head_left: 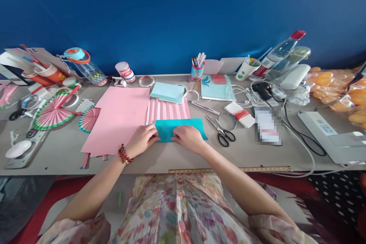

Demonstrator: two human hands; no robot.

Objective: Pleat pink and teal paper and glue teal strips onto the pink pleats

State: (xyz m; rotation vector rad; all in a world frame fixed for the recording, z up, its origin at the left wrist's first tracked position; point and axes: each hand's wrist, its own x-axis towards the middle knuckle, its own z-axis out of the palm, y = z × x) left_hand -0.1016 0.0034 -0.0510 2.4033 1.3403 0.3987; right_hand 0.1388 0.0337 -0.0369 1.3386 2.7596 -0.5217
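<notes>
We have a rectangular sheet of bright teal paper (166,130) flat before us, its far edge by the pink striped paper (168,111). A blue-and-red patterned cup (197,71) holds pens; a white paper cup with green spots (246,70) holds slim items. At far right, clear plastic bags (328,84) contain round orange things, perhaps fruit. Our left hand (143,140) reaches in, fingers bent, tips at the paper's left end; our right hand (189,138) lies palm down over its middle, fingers curled. Both touch the paper, but we cannot tell whether either pinches it. Black-handled metal scissors (223,132) lie right of it on the grey table (160,160), below a deep blue wall (171,15).
</notes>
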